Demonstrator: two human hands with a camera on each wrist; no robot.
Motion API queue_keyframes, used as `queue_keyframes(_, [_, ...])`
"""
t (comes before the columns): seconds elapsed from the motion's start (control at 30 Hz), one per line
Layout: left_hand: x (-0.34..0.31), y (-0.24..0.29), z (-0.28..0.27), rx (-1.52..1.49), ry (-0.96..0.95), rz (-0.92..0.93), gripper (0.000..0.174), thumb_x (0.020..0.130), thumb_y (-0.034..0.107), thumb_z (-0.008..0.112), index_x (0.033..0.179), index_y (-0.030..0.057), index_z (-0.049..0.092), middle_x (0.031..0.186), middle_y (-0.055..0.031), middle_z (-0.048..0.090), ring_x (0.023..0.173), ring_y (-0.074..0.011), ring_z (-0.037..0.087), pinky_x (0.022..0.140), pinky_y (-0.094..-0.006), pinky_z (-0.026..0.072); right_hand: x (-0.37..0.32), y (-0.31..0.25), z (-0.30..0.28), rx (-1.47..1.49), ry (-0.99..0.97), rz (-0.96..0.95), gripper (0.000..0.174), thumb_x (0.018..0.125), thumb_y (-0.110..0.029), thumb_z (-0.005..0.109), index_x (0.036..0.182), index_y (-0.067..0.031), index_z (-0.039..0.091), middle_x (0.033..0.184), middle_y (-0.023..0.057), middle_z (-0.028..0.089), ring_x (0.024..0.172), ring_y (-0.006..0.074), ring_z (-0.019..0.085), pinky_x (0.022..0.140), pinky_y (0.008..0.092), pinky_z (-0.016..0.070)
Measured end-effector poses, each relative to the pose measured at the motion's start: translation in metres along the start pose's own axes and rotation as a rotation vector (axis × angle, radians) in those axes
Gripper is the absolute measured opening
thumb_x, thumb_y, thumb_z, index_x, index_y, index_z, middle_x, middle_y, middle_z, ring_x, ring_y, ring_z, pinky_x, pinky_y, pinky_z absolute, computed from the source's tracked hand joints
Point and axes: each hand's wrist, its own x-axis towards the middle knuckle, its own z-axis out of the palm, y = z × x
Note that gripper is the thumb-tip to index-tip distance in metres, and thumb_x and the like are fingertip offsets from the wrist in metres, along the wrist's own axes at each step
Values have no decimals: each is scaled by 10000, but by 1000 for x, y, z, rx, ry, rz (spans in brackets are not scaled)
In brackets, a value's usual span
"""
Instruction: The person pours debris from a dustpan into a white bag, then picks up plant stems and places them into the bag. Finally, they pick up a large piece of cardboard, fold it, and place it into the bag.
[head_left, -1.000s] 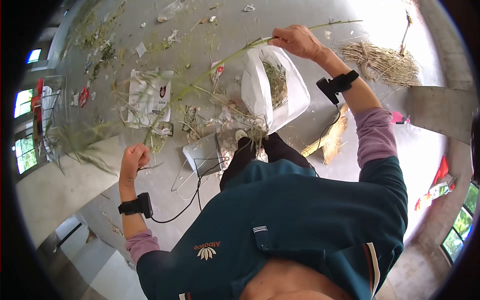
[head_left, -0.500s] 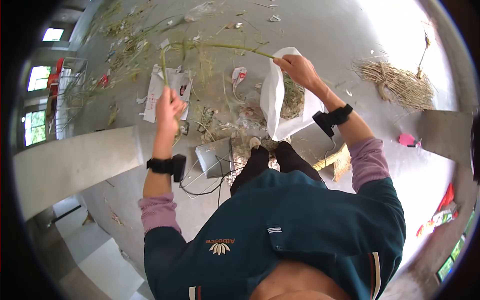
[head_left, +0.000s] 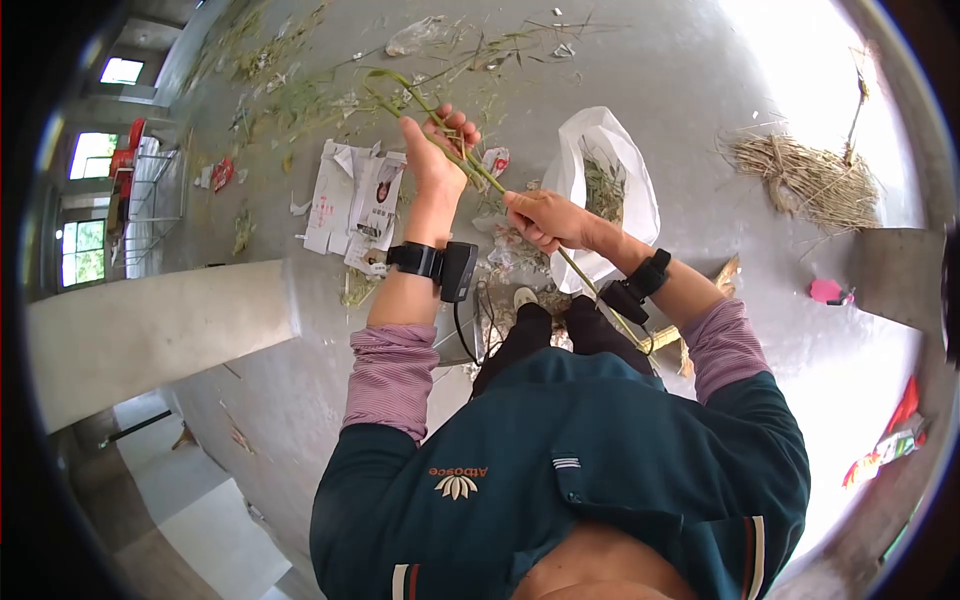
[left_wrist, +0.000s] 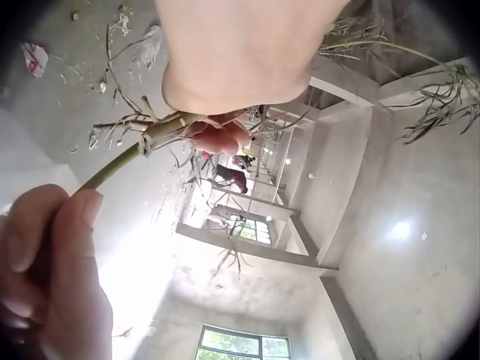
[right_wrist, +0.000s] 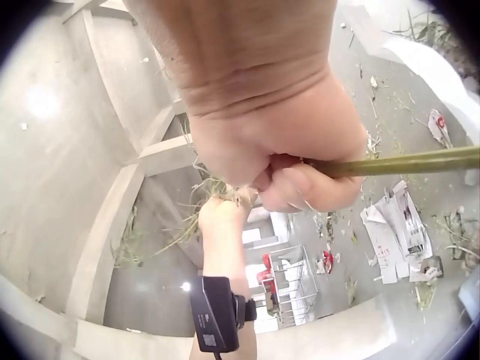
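Observation:
My left hand [head_left: 437, 155] is palm up, fingers curled round a long green plant stalk [head_left: 488, 178], thumb pointing away. Beyond that hand the stalk bends back on itself, and thin leafy ends trail off. Close by on the right, my right hand [head_left: 550, 218] grips the same stalk, whose thick end runs down past the wrist towards my legs. In the left wrist view, a knotty joint with side shoots [left_wrist: 154, 129] sits between both hands. Below the right hand stands a white sack [head_left: 570, 165], its mouth open, with cut greenery [head_left: 603, 190] inside.
Flattened printed packaging [head_left: 335, 205] lies on the floor at left, with scattered plant scraps around. A straw broom head [head_left: 815, 180] is at right, near a pink object [head_left: 827, 291]. A low concrete wall [head_left: 160, 320] runs in from the left.
Both hands have come together along the stalk, the left moving right, the right moving down and left. The stalk, stretched out earlier, is now folded over beyond my left hand.

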Motion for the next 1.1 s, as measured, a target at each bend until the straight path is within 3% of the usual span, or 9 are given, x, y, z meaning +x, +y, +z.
queue_keyframes(0.07, [25,-6,-32,-201,-563,-194,580,914,589,191,853,70,444,820,-124,569,670,-260,541,627,-386,455,-3,1,-12,65,-53,38,459,947,-455,350,695,-78,423,540,-29,332,411,77,297,342,239,253])
queue_keyframes(0.2, [25,-10,-23,-204,-539,-204,596,905,611,182,830,74,429,836,-135,578,676,-267,552,597,-386,435,-14,-7,-16,-16,-7,-4,471,946,-456,356,679,-74,423,540,-27,342,415,76,308,354,239,270])
queue_keyframes(0.3, [14,0,0,74,-69,-48,570,923,570,198,829,62,440,874,-135,581,746,-278,557,667,-407,457,-9,7,-23,-150,120,-96,453,937,-409,397,663,-54,459,558,7,434,440,100,406,392,253,351])
queue_keyframes(0.4, [22,5,2,87,-26,-3,483,930,519,307,759,84,428,836,-148,588,701,-308,579,647,-437,474,-3,19,-35,-380,259,-141,432,914,-355,433,677,-11,541,623,91,557,530,178,549,483,311,442])
queue_keyframes(0.5, [29,6,-7,78,-111,-110,415,945,423,350,700,94,409,827,-161,591,702,-305,574,666,-450,474,-8,19,-42,-805,729,-343,343,878,-361,480,851,-62,645,736,176,620,685,341,611,639,409,472])
queue_keyframes(0.73, [40,3,-36,-59,-203,-225,449,971,356,281,607,108,368,788,-179,581,669,-274,535,653,-404,431,-29,10,-38,-1112,905,-632,272,838,-303,566,711,-63,567,627,131,574,608,333,570,524,396,454])
queue_keyframes(0.87, [42,5,-39,-73,-219,-316,476,977,364,244,591,109,355,774,-139,551,626,-239,478,624,-362,397,-42,-2,-40,-1237,836,-771,251,826,-276,578,677,-80,526,575,108,536,559,311,557,487,389,442])
queue_keyframes(0.97, [36,0,-51,61,-182,-375,485,978,364,250,645,69,443,745,-94,527,597,-184,440,614,-329,387,-55,-18,-25,-1298,536,-1030,257,809,-195,620,646,-70,466,501,90,457,448,281,501,418,377,404])
queue_keyframes(1.1, [28,-6,-72,130,-230,-522,494,982,359,257,731,14,507,641,-39,487,555,-145,408,602,-292,383,-54,-16,-15,-1360,355,-1019,281,810,-178,612,631,-58,433,480,87,431,436,281,495,406,377,397])
